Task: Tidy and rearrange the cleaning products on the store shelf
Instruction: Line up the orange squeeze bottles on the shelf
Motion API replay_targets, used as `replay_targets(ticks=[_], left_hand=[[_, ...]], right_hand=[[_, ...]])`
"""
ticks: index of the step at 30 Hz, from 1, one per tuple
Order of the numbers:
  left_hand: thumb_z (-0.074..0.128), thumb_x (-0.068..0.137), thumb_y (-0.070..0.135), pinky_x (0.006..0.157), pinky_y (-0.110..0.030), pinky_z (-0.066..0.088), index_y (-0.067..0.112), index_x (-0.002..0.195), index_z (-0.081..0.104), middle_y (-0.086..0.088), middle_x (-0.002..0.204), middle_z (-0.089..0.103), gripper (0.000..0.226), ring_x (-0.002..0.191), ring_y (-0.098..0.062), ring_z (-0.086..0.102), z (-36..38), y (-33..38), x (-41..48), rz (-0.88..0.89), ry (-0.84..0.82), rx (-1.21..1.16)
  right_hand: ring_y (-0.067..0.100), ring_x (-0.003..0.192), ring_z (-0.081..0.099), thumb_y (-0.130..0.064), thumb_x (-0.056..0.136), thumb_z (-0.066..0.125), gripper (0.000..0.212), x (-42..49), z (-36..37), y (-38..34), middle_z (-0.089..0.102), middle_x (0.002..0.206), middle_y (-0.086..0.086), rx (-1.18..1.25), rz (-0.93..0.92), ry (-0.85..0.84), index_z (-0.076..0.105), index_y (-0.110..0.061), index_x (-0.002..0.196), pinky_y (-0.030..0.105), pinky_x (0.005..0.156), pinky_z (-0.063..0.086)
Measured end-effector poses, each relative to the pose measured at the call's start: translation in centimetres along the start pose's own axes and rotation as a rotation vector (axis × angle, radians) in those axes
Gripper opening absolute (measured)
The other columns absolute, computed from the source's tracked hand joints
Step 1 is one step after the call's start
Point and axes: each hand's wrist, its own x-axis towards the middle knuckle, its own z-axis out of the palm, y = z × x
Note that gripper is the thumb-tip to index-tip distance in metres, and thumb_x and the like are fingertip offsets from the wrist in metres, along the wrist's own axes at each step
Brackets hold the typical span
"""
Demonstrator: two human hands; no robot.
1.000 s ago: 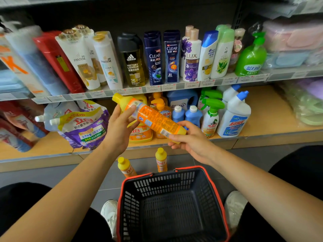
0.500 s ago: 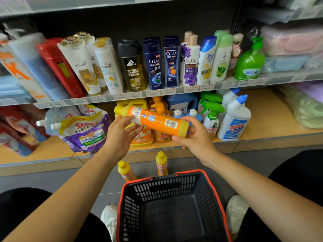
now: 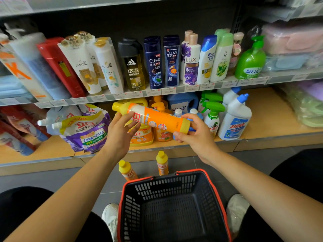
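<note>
SHELF TIDY: An orange detergent bottle [image 3: 157,119] is held crosswise in front of the lower shelf [image 3: 272,123]. Its yellow-capped end is cradled by the left hand [image 3: 120,135], whose fingers are curled behind the neck with the thumb laid along the front. Its base is pinched between the thumb and bent fingers of the right hand [image 3: 195,135]. Within the last second the bottle has been brought from a marked slant, cap high, to almost level. It has also been rolled: the barcode shown half a second ago is now turned away and the red-lettered front label is presented to the camera. The product is judged to be under inspection before being stood back in its row; no placement has yet been made.

To the left, a purple refill pouch [image 3: 83,131] is slumped on the shelf board. An orange jug [image 3: 141,137] and an orange pump bottle [image 3: 163,136] are partly hidden behind the held bottle, and the row there looks crowded. Two small orange bottles [image 3: 126,171] are left standing on the floor, just beyond a black basket [image 3: 138,179] with a red rim. Further right, blue bottles with white caps [image 3: 178,112], a green-triggered spray [image 3: 212,119] and a white toilet-cleaner bottle [image 3: 234,121] are packed close behind the right hand, so a knock is considered possible
</note>
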Motion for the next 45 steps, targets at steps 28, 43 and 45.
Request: replay_targets(ticks=[28,43,45], left_hand=[[0.084,0.08,0.021,0.079,-0.027,0.06,0.016,0.108,0.074,-0.003,0.105,0.075,0.029,0.098,-0.02,0.071,1.1,-1.3,-1.9,0.06,-0.243,0.734],[0.088,0.076,0.015,0.095,-0.041,0.056,0.015,0.13,0.06,-0.001,0.119,0.07,0.061,0.109,-0.013,0.067,1.7,-3.7,-3.5,0.212,-0.574,0.895],[0.09,0.074,0.024,0.092,-0.045,0.056,0.021,0.131,0.061,0.003,0.117,0.07,0.064,0.107,-0.014,0.067,1.3,-4.0,-3.3,0.275,-0.53,0.997]], right_hand=[[0.008,0.101,0.068,-0.036,0.063,0.086,0.047,0.2,-0.7,-3.7,0.073,0.106,-0.012,-0.169,-0.213,-0.101,0.068,-0.048,0.105,0.021,0.085,0.054],[0.012,0.097,0.069,-0.024,0.071,0.082,0.036,-0.4,0.2,-4.8,0.073,0.1,-0.009,-0.133,-0.198,-0.158,0.07,-0.023,0.105,0.022,0.078,0.054],[0.011,0.094,0.069,-0.027,0.069,0.081,0.029,-0.3,0.1,-4.5,0.072,0.095,-0.007,-0.179,-0.181,-0.121,0.069,-0.022,0.095,0.024,0.075,0.055]])
